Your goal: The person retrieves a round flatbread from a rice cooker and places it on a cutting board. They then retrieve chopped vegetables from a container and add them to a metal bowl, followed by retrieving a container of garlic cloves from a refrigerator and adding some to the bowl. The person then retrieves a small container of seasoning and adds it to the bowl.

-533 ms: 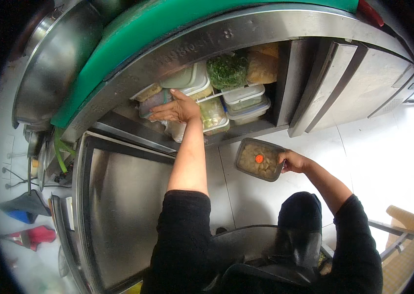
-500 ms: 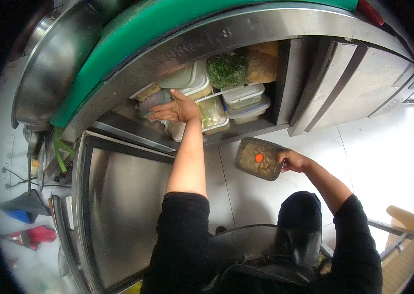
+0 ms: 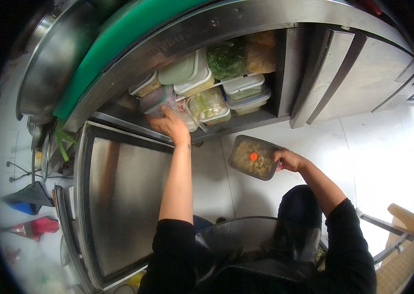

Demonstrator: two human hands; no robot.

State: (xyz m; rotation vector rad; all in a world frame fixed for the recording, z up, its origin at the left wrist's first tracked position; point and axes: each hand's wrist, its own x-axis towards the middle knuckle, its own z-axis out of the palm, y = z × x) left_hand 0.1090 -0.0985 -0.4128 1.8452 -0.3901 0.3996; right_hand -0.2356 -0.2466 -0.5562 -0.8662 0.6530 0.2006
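Observation:
My left hand (image 3: 172, 128) reaches into the open undercounter fridge, its thumb and fingers apart, against a clear plastic bag (image 3: 180, 111) and a purplish bag (image 3: 155, 99) at the lower left of the shelf. Part of its fingers is hidden by the bags. My right hand (image 3: 290, 160) grips the right end of a dark rectangular food container (image 3: 253, 165), held over the floor. Pale chunks show through the container's top, with a round orange spot near the middle.
Stacked lidded tubs (image 3: 248, 93), a bag of greens (image 3: 226, 61) and a brownish bag (image 3: 261, 56) fill the fridge. Its open door (image 3: 123, 206) stands at my left. Above are the steel counter edge (image 3: 266, 14) and a green board (image 3: 114, 54); a metal bowl (image 3: 57, 63) sits far left.
My left hand has moved down and slightly left, from over the bags to their near side. The clear bag shows more fully now. The container in my right hand has shifted slightly left.

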